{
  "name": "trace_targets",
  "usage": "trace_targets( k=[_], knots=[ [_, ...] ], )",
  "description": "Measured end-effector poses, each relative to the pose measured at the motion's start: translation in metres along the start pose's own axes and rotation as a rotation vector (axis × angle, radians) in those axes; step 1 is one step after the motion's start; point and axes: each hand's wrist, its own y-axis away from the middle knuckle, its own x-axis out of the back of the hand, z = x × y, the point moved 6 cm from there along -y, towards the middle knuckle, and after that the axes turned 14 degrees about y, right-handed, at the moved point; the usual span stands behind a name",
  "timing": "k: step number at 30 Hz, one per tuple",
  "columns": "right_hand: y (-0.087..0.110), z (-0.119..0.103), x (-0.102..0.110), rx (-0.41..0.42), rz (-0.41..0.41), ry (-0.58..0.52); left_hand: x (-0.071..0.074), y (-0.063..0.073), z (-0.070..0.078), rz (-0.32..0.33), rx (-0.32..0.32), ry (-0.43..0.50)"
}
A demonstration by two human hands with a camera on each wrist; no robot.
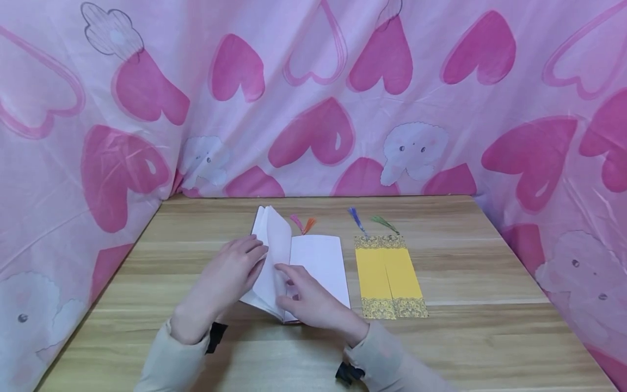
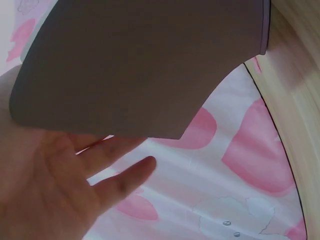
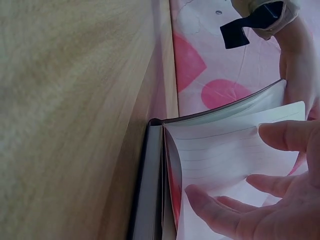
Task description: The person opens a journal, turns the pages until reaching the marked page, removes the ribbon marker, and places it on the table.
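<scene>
An opened notebook (image 1: 318, 267) with white pages lies on the table, its left cover and some leaves raised. My left hand (image 1: 235, 267) holds this raised part at its outer edge; in the left wrist view the dark cover (image 2: 125, 70) hides part of that hand. My right hand (image 1: 311, 299) reaches over the middle of the notebook, its spread fingers touching a lifted lined page (image 3: 215, 155). Pink (image 1: 296, 222) and orange tassels (image 1: 309, 225) stick out past the notebook's top edge. Something red (image 3: 175, 192) shows between the leaves near the spine.
Two yellow bookmarks (image 1: 373, 275) with patterned ends lie side by side to the right of the notebook. A blue tassel (image 1: 356, 219) and a green tassel (image 1: 385, 224) extend from their tops. Pink heart-print cloth (image 1: 313, 179) surrounds the wooden table (image 1: 470, 272) at the back and sides.
</scene>
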Motion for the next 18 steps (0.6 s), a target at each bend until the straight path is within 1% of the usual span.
trace_targets(
  k=[4, 7, 9, 10, 12, 15, 18],
  knots=[
    [0.000, -0.001, 0.001, 0.018, 0.000, 0.033, 0.006, -0.003, 0.004, 0.059, -0.011, 0.030],
    [0.001, -0.002, 0.002, 0.037, -0.001, 0.069, 0.008, -0.005, 0.013, 0.097, -0.064, 0.046],
    [0.002, -0.003, 0.002, 0.052, -0.002, 0.098, 0.006, -0.006, 0.019, 0.095, -0.105, 0.048],
    [0.002, -0.003, 0.002, 0.061, -0.002, 0.118, 0.003, -0.006, 0.021, 0.082, -0.119, 0.050],
    [0.002, -0.004, 0.003, 0.075, -0.004, 0.163, -0.005, -0.007, 0.025, 0.038, -0.125, 0.051],
    [0.003, -0.004, 0.002, 0.088, -0.012, 0.232, -0.019, -0.005, 0.024, -0.043, -0.080, 0.040],
    [0.004, -0.004, 0.002, 0.091, -0.031, 0.284, -0.028, -0.002, 0.021, -0.098, -0.024, 0.010]
  ],
)
